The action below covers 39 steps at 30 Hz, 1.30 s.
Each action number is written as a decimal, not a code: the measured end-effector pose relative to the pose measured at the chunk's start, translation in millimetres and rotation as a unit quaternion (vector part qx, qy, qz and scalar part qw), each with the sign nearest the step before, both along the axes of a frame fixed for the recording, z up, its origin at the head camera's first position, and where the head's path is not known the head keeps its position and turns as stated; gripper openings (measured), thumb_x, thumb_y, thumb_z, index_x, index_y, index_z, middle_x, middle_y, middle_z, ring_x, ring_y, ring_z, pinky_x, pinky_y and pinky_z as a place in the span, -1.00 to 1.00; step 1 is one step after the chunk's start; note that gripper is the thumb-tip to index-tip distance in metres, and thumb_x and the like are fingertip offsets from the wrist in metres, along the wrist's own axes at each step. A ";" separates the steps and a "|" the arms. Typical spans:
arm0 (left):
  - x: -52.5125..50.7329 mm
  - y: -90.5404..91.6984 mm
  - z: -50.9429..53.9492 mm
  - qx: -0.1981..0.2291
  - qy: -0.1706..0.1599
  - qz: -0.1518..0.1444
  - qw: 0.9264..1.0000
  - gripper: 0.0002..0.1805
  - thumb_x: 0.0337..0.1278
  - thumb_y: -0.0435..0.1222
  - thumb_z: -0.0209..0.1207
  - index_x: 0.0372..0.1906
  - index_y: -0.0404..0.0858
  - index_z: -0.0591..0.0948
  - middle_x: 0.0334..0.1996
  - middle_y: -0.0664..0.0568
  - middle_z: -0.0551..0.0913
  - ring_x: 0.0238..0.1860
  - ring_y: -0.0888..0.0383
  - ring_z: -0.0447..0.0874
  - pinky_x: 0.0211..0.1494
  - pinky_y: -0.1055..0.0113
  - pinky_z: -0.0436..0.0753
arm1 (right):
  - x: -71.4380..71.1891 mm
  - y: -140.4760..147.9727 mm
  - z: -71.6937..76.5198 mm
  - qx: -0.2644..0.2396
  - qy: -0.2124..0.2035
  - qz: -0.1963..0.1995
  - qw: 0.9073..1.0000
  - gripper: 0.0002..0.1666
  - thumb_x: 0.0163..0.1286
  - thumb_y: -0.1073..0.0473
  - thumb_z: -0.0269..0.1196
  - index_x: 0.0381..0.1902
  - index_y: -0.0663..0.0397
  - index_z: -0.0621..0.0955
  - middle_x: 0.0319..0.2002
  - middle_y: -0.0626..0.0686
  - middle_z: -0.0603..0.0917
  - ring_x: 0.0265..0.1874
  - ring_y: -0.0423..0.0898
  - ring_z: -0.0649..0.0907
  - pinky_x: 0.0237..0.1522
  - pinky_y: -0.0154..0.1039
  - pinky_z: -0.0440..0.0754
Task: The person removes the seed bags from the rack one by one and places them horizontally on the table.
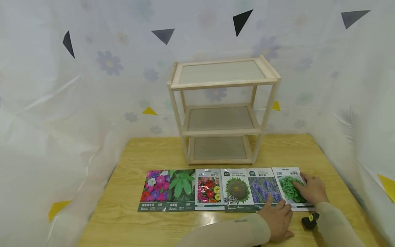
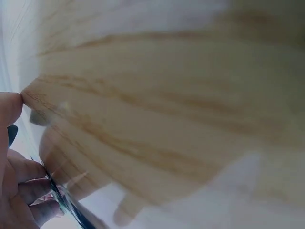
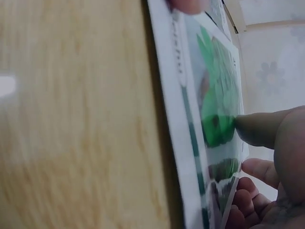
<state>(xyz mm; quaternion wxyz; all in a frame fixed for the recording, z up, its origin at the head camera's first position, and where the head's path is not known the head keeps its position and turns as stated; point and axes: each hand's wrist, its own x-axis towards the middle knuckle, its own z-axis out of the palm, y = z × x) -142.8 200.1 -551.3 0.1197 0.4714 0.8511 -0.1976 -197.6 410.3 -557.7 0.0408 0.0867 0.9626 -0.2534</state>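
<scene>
Seed packets lie side by side in a row on the wooden table [image 1: 123, 192]. At the right end is a green-leaf seed packet [image 1: 288, 185]; my right hand [image 1: 313, 190] rests its thumb on the printed face, with its other fingers along the right edge. In the right wrist view the thumb [image 3: 259, 129] touches that packet. My left hand [image 1: 276, 219] lies with extended fingers at the lower edges of the purple-flower seed packet [image 1: 262, 185] and the green-leaf one. The left wrist view shows its fingers [image 2: 31, 169] by a packet edge.
Behind the row stands a three-tier wooden shelf [image 1: 223, 132]. Further left lie packets with a round seed head [image 1: 237, 188], red and yellow flowers [image 1: 210, 192], green leaves [image 1: 181, 187] and mixed flowers [image 1: 156, 187]. A small black object [image 1: 308, 222] sits beside the right wrist.
</scene>
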 end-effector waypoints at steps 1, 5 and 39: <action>0.4 0.1 -0.3 0.001 0.003 0.001 1.000 -0.17 0.14 0.43 -0.54 0.49 0.25 -0.26 0.47 0.39 -0.39 0.47 0.31 -0.48 0.47 -0.08 -0.25 | 0.1 0.7 -0.3 -0.003 0.002 0.002 1.000 -0.07 0.42 -0.24 0.06 0.36 0.46 0.20 0.10 0.67 0.19 0.05 0.61 0.23 -0.06 0.47 0.30; 2.1 0.2 -0.4 -0.003 0.015 -0.002 1.000 -0.17 0.15 0.43 -0.55 0.50 0.24 -0.25 0.48 0.38 -0.37 0.48 0.29 -0.49 0.47 -0.10 -0.24 | 0.0 3.3 -3.7 -0.008 0.011 0.013 1.000 -0.06 0.42 -0.26 0.06 0.36 0.46 0.21 0.11 0.66 0.19 0.04 0.58 0.26 -0.08 0.46 0.32; 11.4 -2.8 2.1 0.024 0.040 -0.010 0.999 -0.14 0.20 0.40 -0.43 0.51 0.18 -0.31 0.50 0.27 -0.37 0.49 0.25 -0.45 0.48 -0.08 -0.15 | 0.3 10.0 -6.5 -0.065 0.002 0.017 0.998 0.02 0.44 -0.30 -0.02 0.39 0.53 0.10 0.13 0.60 0.23 0.07 0.49 0.29 -0.02 0.39 0.32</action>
